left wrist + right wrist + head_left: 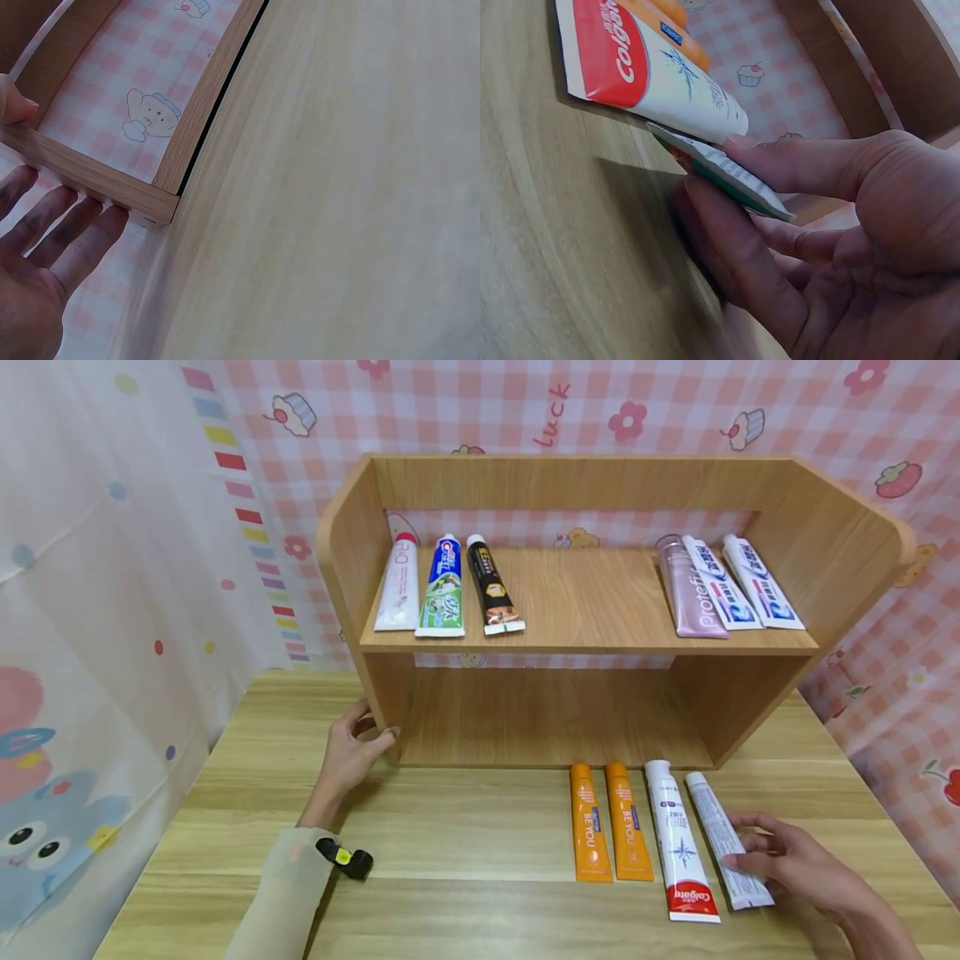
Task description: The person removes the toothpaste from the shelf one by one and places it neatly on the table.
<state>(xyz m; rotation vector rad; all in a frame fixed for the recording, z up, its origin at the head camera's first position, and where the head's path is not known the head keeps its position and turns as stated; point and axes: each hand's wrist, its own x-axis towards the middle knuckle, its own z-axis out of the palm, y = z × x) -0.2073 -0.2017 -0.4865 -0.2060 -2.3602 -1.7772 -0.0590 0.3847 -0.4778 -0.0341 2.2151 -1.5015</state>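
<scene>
In the head view my left hand (352, 747) holds the left side panel of a wooden shelf (540, 650). The left wrist view shows its thumb (15, 105) on the inner face and the fingers along the outer face. My right hand (802, 868) pinches a white toothpaste tube (726, 847) by its flat end, between thumb and fingers. In the right wrist view this tube (724, 174) is tilted edge-on, with small print above and green beneath. Left of it lie a white and red Colgate tube (681, 852) and two orange toothpaste tubes (591, 827) (628, 827).
On the upper board lie a white tube (401, 585), a blue and green tube (444, 589) and a black tube (492, 585) at left. A pink tube (692, 589) and two white and blue tubes (722, 585) (762, 585) lie at right. Patterned curtains (480, 410) hang behind.
</scene>
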